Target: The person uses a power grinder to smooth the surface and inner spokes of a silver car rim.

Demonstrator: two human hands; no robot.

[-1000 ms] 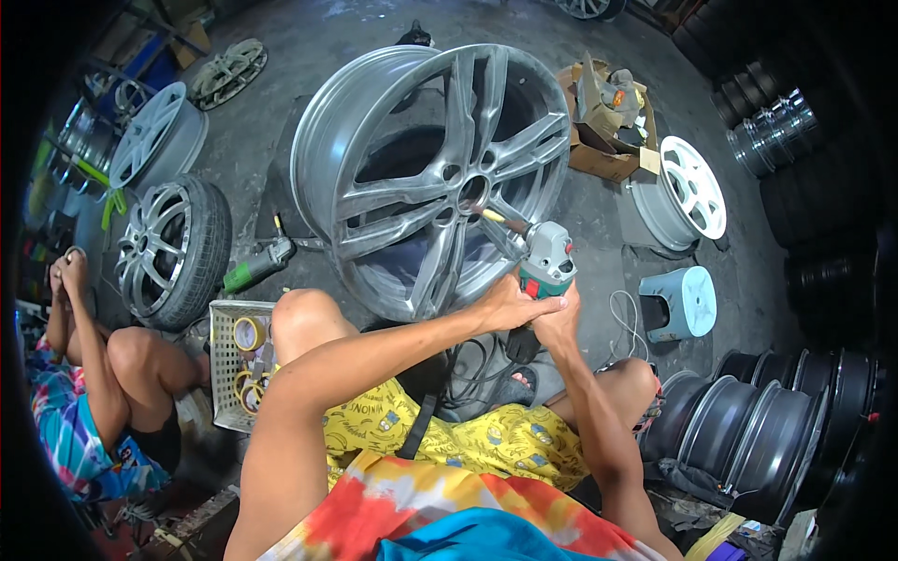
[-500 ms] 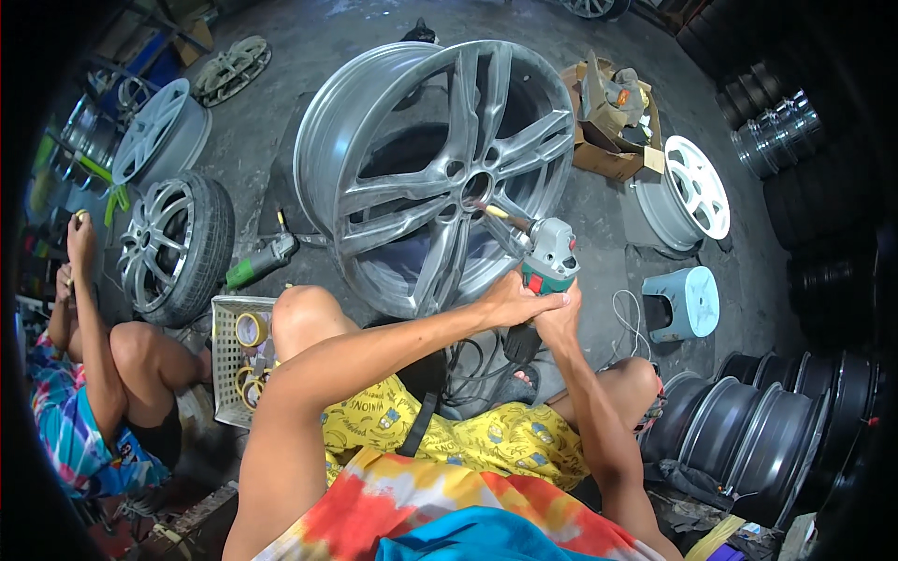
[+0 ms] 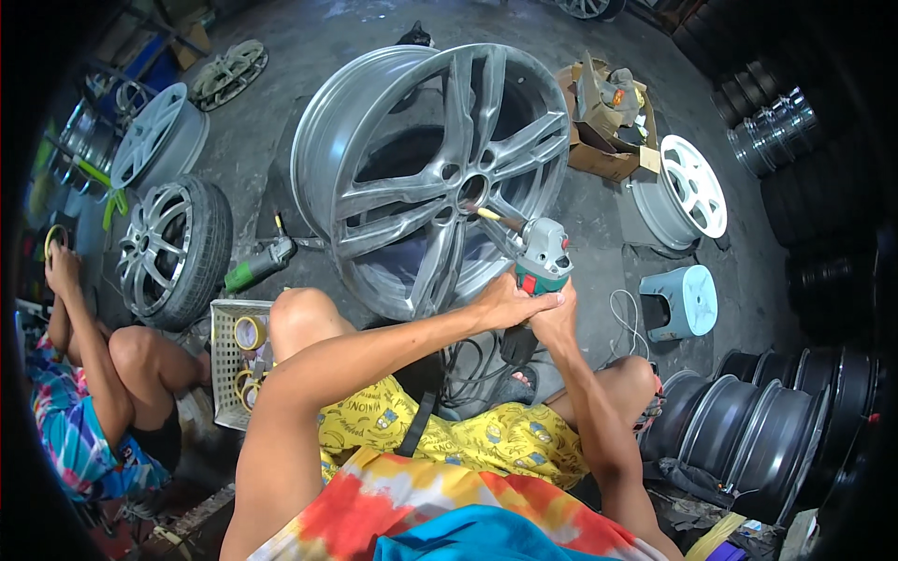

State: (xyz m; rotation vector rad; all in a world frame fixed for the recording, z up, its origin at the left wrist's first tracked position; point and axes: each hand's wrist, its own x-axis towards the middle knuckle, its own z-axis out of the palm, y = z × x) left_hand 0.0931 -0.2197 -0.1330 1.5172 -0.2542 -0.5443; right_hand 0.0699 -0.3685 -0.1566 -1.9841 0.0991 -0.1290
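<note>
Both of my hands grip a grey and green angle grinder (image 3: 544,251) with a long, narrow tip. My left hand (image 3: 506,305) is closed around the body from the left. From the right, my right hand (image 3: 558,320) wraps the same tool, its thumb beside the left hand. A large silver alloy wheel rim (image 3: 388,196) stands tilted in front of me. The tool's tip reaches the edge of the rim's centre hole; whether it touches the metal I cannot tell.
A second grinder (image 3: 260,265) lies left of the rim, near a basket (image 3: 224,365) holding tape rolls. A co-worker's hands (image 3: 62,269) hold a tape ring at far left. Right are a cardboard box (image 3: 599,159), white rim (image 3: 697,187), blue stool (image 3: 697,299) and stacked rims (image 3: 730,425).
My hands and the grinder stay almost in place at the rim's centre. The co-worker's raised hand has come down and left, and a tape ring now shows in it.
</note>
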